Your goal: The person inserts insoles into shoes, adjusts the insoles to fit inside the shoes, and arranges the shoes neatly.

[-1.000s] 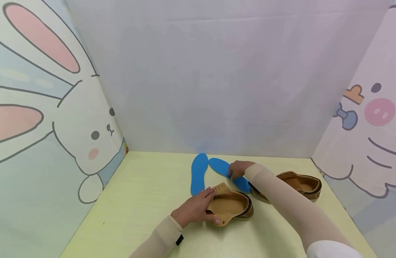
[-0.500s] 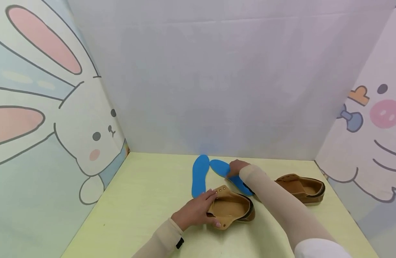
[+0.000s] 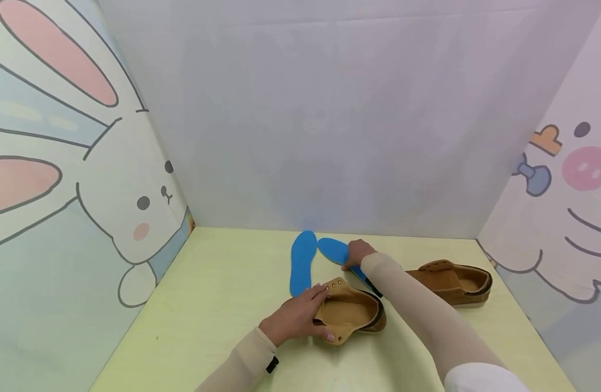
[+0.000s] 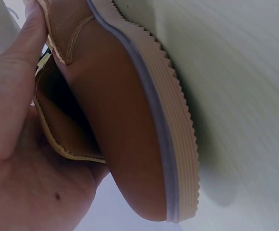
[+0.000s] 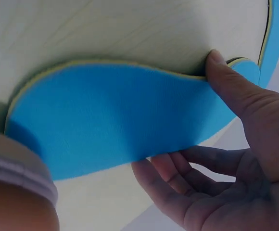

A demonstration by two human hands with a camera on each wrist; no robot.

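Gripping the near tan shoe [image 3: 351,313] by its opening, my left hand [image 3: 295,318] steadied it; my right hand [image 3: 357,253], farther back, pinched the right blue insole [image 3: 333,250], lifting its edge.

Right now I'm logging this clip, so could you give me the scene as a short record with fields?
left hand: left hand grips the near shoe by its upper
right hand: right hand pinches the right insole, thumb on top, fingers underneath
other insole: second blue insole lies flat beside it
other shoe: far shoe stands untouched to the right
surface: yellow-green table
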